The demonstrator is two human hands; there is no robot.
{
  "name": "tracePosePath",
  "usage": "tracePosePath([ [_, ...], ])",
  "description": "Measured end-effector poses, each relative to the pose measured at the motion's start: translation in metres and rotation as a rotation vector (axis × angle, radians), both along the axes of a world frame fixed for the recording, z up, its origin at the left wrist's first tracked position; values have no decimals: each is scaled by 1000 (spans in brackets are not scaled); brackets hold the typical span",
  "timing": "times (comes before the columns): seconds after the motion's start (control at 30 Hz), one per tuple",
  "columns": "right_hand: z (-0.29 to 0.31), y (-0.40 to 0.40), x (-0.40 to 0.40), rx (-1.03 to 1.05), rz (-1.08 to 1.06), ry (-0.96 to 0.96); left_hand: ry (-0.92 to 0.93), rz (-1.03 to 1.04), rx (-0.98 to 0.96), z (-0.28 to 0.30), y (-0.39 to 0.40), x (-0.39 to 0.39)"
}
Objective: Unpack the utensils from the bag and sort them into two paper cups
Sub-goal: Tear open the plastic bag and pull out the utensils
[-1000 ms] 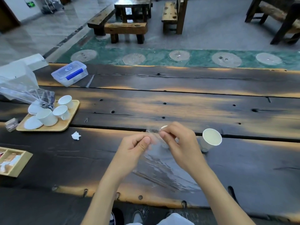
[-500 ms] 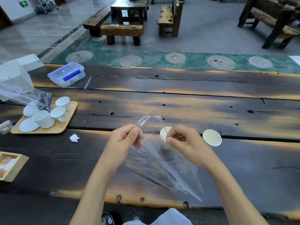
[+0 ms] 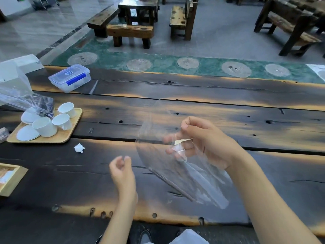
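Bare tabletop [image 3: 219, 111] lies open ahead and right of the right hand [image 3: 205, 143]; a tray [image 3: 73, 131] of cups [image 3: 44, 126] crowds its far left.

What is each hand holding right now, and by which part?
The right hand holds the clear plastic bag by its upper edge near the opening. The left hand holds nothing.
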State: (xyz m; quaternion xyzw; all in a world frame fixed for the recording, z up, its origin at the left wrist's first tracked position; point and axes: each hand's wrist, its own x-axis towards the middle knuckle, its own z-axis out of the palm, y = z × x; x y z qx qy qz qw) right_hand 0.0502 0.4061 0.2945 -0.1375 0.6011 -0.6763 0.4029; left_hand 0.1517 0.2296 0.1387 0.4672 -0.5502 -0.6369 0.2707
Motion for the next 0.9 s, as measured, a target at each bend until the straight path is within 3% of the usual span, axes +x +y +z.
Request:
tracePosePath([
  [0.1,-2,-1,1,-64,-22,-142,-104,-96,153,-38,16,7],
  [0.17,-4,-3,3,-138,-7,-250,-119,-232,388,-57,25,4],
  [0.27,-3,-2,3,-246,-27,-372,-15,-398,750,-72,36,-1],
  [0.4,-8,13,-2,-234,-179,-315,189,-429,938,-77,21,4],
  [0.47,-14,28,-9,-101,-296,-109,273,-392,938,-78,4,7],
  [0.57,-21,53,-19,277,-443,370,287,-382,812,-75,-22,14],
  [0.67,-31,70,-27,539,-446,692,264,-401,668,-65,-43,18],
  [0.73,-39,75,-30,544,-471,686,251,-423,599,-55,-51,18],
  [0.9,-49,78,-24,277,-513,351,265,-411,495,-36,-58,14],
])
